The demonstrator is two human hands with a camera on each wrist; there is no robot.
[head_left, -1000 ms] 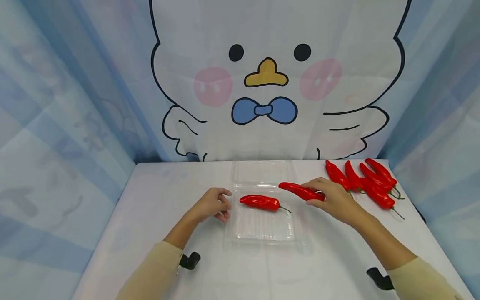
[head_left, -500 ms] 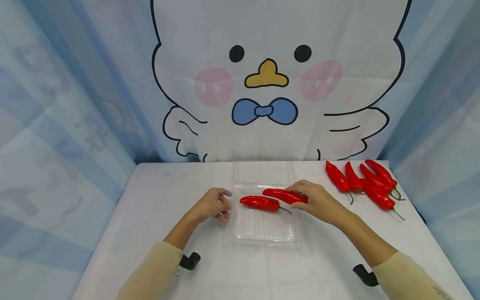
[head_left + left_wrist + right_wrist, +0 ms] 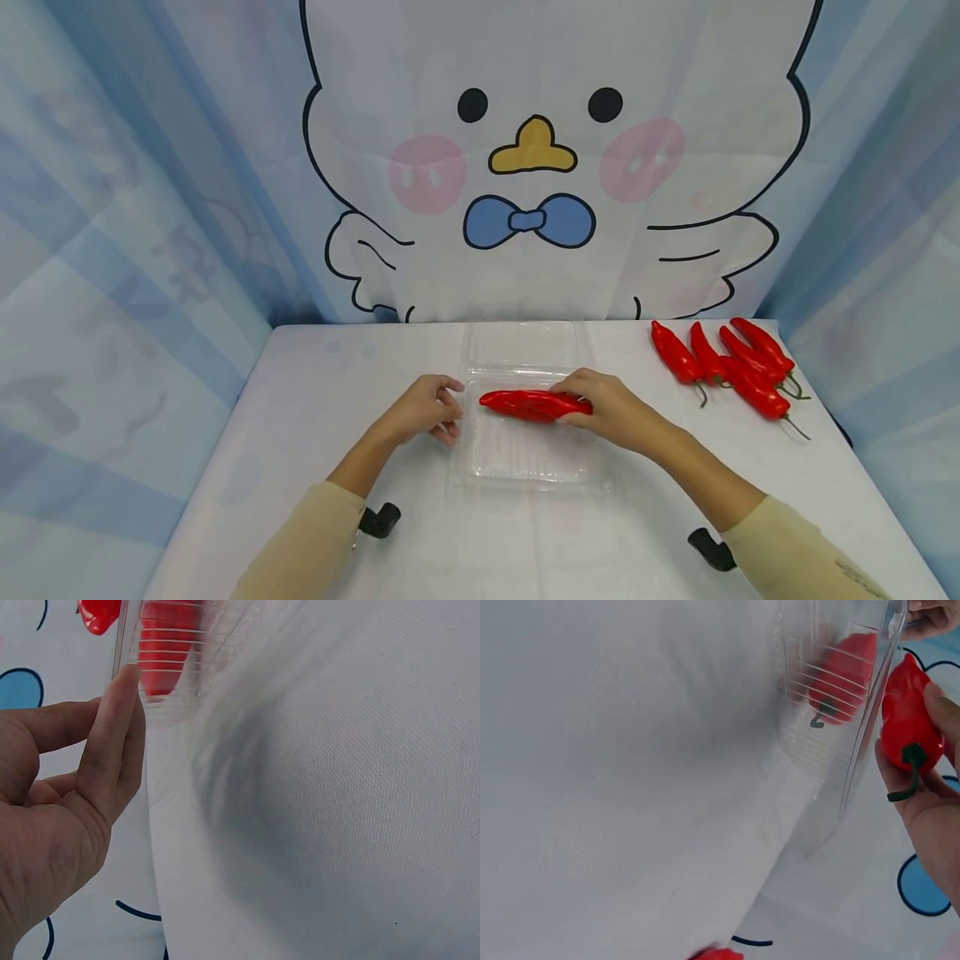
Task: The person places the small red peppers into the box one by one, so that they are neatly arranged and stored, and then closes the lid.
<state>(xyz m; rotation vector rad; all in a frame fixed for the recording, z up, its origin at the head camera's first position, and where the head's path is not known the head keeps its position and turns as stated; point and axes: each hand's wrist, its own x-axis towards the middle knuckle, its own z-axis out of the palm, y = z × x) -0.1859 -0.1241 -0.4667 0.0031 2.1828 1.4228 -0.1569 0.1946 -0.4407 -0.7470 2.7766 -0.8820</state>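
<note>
My right hand [image 3: 611, 410] grips a red chili pepper [image 3: 911, 724] by its body near the stem, above the clear plastic container [image 3: 528, 458]. In the right wrist view its green stem hangs toward the wrist. Another red chili pepper [image 3: 844, 679] lies inside the container, seen through the ribbed wall. From the head view the two peppers overlap almost fully. At the container's left side is my left hand [image 3: 426, 410], holding nothing between its relaxed fingers; the left wrist view puts its fingertips [image 3: 129, 675] right at the rim.
The container's clear lid [image 3: 525, 343] is folded back toward the far table edge. Several more red chili peppers [image 3: 750, 379] lie in a group at the back right of the white table [image 3: 337, 358]. A printed curtain [image 3: 540, 283] stands behind it.
My right hand has carried its pepper left and toward me, from the container's right side to over the pepper inside. The left hand stays in place.
</note>
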